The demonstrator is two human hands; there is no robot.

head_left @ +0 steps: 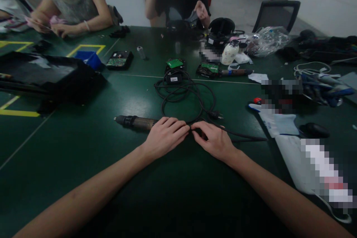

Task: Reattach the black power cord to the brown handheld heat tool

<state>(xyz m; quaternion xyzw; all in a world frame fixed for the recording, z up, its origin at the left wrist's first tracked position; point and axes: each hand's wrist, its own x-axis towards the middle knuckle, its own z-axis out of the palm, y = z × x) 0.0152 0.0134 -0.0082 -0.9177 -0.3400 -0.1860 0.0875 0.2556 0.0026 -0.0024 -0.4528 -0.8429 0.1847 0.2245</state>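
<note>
An electric screwdriver (pixel 141 123) lies on the green table, its tip pointing left. My left hand (pixel 167 134) is closed over the screwdriver's rear end. Close beside it, my right hand (pixel 214 137) has its thumb and fingers pinched on the black cable (pixel 202 95) at the tool's tail. The exact contact is partly hidden by the fingers. The cable loops loosely behind both hands, around a small black power adapter (pixel 174 78) with a white label. Its plug (pixel 215 114) rests just above my right hand.
At left are a black casing (pixel 41 72) and a blue bin (pixel 88 59). Black units with green circuit boards (pixel 119 60) and another screwdriver (pixel 237 72) lie farther back. Gloves (pixel 279 123) and a black mouse (pixel 315 130) are at right. Two people (pixel 184 3) sit opposite.
</note>
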